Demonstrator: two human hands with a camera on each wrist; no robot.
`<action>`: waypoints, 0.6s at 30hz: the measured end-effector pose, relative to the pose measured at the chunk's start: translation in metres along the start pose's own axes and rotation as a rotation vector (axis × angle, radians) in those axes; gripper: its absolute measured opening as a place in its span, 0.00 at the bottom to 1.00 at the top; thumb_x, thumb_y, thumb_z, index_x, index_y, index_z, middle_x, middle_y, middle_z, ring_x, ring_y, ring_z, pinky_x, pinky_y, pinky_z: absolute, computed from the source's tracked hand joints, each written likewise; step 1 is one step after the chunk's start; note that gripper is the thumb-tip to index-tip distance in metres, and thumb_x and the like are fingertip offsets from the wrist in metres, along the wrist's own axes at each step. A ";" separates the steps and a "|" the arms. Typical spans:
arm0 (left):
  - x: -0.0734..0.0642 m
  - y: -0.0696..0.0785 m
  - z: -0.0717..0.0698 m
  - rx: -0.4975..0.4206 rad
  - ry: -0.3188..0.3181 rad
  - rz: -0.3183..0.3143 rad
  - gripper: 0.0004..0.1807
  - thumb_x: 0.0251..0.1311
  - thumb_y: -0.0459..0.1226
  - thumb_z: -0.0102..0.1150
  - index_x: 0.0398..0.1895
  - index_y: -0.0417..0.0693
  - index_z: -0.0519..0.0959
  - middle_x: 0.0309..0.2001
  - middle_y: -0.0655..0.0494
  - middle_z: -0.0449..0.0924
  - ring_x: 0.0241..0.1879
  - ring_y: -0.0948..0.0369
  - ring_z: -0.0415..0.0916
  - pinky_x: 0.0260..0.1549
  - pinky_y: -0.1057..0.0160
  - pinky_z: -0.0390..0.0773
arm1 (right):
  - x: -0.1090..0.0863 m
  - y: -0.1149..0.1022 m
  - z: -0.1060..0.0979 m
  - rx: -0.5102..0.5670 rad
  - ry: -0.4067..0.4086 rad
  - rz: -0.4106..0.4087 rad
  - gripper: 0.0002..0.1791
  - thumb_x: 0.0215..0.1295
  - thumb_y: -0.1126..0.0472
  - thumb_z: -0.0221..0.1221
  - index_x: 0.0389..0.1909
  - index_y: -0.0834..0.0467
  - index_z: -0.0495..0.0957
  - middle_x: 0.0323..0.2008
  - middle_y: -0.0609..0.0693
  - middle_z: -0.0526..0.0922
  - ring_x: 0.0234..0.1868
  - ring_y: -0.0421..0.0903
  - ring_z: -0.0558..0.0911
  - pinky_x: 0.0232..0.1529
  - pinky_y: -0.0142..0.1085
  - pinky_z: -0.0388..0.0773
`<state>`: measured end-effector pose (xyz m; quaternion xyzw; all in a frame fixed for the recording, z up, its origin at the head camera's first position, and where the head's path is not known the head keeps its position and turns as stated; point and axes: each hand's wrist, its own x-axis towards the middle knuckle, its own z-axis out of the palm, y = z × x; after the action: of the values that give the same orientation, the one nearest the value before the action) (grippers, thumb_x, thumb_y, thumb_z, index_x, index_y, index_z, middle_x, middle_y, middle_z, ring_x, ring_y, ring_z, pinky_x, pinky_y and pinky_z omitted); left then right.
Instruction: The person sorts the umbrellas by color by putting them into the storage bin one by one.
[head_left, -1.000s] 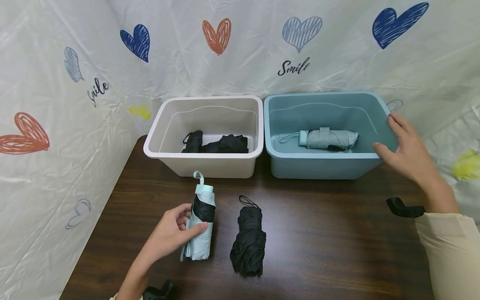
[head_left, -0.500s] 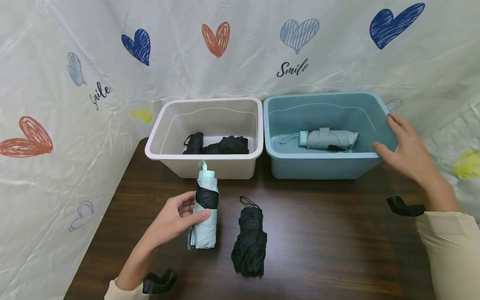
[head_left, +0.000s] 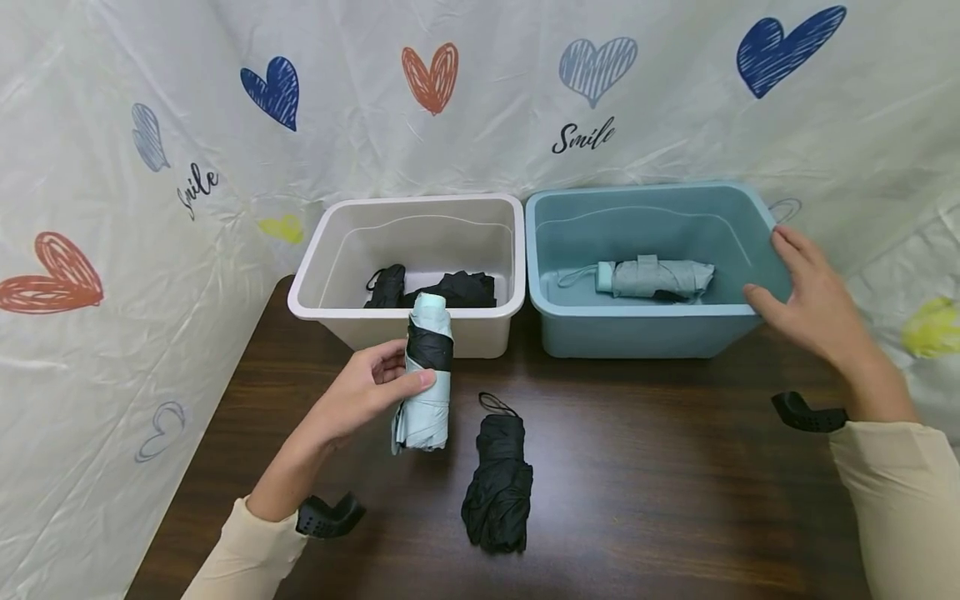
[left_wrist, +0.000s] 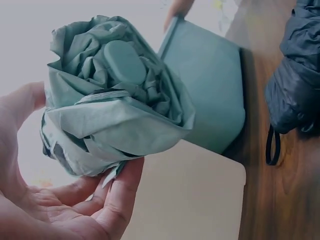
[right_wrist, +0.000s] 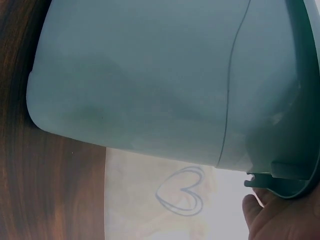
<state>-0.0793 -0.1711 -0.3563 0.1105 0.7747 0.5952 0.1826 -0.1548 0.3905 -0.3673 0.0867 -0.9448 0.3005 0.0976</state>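
Observation:
My left hand (head_left: 363, 396) holds a folded light-blue umbrella (head_left: 426, 417) with a black band, thumb across its front. It stands nearly upright above the table, its top overlapping the front rim of the white bin (head_left: 480, 335). The left wrist view shows the umbrella's bunched fabric end (left_wrist: 120, 110) close up. At the far right, my right hand (head_left: 813, 312) grips the corner rim of the blue bin (head_left: 630, 335). In that bin lies another light-blue umbrella (head_left: 660, 277). Black folded umbrella fabric (head_left: 461, 289) lies inside the white bin, partly hidden by its front wall.
A black folded umbrella (head_left: 497, 492) with a wrist loop lies on the dark wooden table (head_left: 637, 467), right of my left hand. Both bins stand side by side against a white sheet (head_left: 487, 150) printed with hearts.
My left hand has carried the light-blue umbrella up and to the right, from over the table to the white bin's front rim. My right hand stays on the blue bin.

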 end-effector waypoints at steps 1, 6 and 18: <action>0.003 0.003 0.000 -0.003 0.002 -0.002 0.28 0.69 0.42 0.65 0.67 0.38 0.75 0.54 0.41 0.84 0.47 0.56 0.86 0.50 0.63 0.85 | 0.000 0.000 0.000 0.000 0.000 -0.002 0.45 0.74 0.53 0.53 0.83 0.69 0.47 0.84 0.69 0.47 0.83 0.75 0.49 0.78 0.73 0.45; 0.018 0.015 -0.003 0.007 0.013 -0.024 0.26 0.69 0.44 0.64 0.66 0.41 0.76 0.54 0.43 0.84 0.48 0.58 0.84 0.50 0.62 0.84 | 0.002 0.000 -0.001 0.004 0.001 -0.009 0.45 0.74 0.53 0.53 0.83 0.69 0.47 0.84 0.69 0.47 0.83 0.75 0.49 0.79 0.73 0.45; 0.048 0.044 -0.007 0.013 0.018 -0.069 0.29 0.64 0.46 0.66 0.67 0.46 0.76 0.52 0.51 0.83 0.52 0.56 0.80 0.50 0.57 0.82 | 0.002 0.000 0.001 -0.019 0.010 -0.002 0.46 0.73 0.53 0.54 0.83 0.69 0.48 0.84 0.69 0.49 0.82 0.76 0.51 0.78 0.73 0.48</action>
<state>-0.1279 -0.1467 -0.3196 0.0793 0.7836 0.5844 0.1952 -0.1566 0.3903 -0.3675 0.0852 -0.9471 0.2918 0.1033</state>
